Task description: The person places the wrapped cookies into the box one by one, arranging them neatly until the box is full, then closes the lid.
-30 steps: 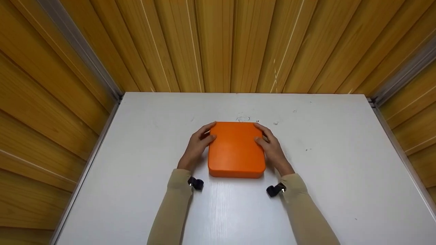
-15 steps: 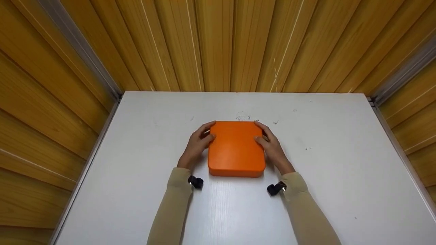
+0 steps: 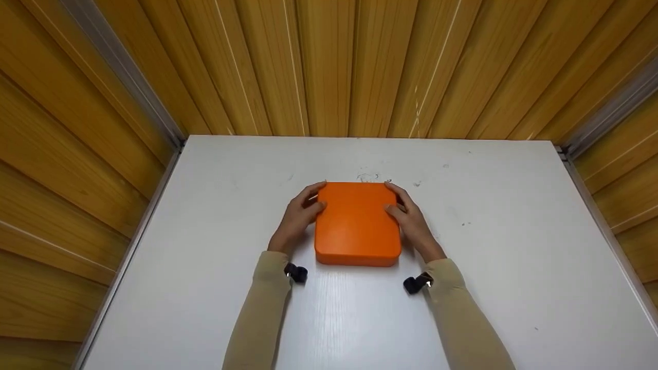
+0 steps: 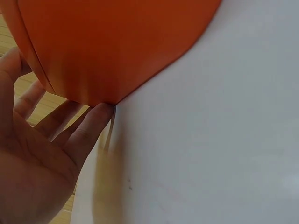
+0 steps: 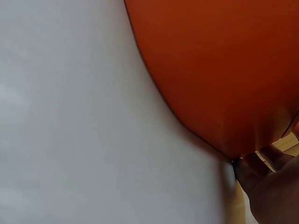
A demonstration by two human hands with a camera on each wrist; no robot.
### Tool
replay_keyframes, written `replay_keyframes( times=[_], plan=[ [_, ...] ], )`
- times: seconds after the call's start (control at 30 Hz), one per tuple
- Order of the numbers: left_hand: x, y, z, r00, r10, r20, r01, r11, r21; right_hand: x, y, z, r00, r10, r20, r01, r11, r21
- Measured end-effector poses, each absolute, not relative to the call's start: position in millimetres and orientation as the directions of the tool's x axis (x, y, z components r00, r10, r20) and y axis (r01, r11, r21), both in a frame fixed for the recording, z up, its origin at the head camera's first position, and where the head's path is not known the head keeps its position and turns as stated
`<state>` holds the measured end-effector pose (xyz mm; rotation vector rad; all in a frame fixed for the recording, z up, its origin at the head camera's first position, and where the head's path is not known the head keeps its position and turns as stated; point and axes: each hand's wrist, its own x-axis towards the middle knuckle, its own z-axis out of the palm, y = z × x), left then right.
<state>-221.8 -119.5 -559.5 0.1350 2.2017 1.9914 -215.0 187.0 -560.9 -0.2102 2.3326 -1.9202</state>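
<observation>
An orange box (image 3: 357, 226) with rounded corners lies flat on the white table (image 3: 226, 216), directly in front of me. My left hand (image 3: 295, 218) grips its left side, thumb on the top edge and fingers along the side toward the far corner. On the opposite side my right hand (image 3: 415, 225) holds it in a mirrored way. The left wrist view shows fingertips against the box's side wall (image 4: 112, 51), where a thin seam runs near the top edge. Fingers also touch the side wall (image 5: 224, 70) in the right wrist view. The box's underside is hidden.
Wood-patterned panels (image 3: 329, 67) stand behind the table, with more at the left and right sides. Metal frame strips (image 3: 121, 67) run along the corners. Small dark marks dot the tabletop. A small black camera (image 3: 296, 273) sits on each wrist.
</observation>
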Motion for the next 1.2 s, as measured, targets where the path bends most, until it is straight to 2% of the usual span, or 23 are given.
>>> replay_keyframes(
  times=[0.73,0.93,1.2],
  plan=[
    [-220,-118,-558,-0.982,0.173,-0.077,-0.063,0.085,0.994,-219,184,-565,-0.984,-0.174,-0.035,0.004,0.180,-0.984],
    [-208,-121,-560,-0.979,0.193,-0.066,-0.048,0.096,0.994,-213,187,-562,-0.985,-0.172,-0.029,-0.003,0.183,-0.983],
    [-185,-129,-561,-0.957,0.284,-0.064,-0.045,0.074,0.996,-191,200,-561,-0.977,-0.212,-0.022,-0.013,0.162,-0.987]
  ],
)
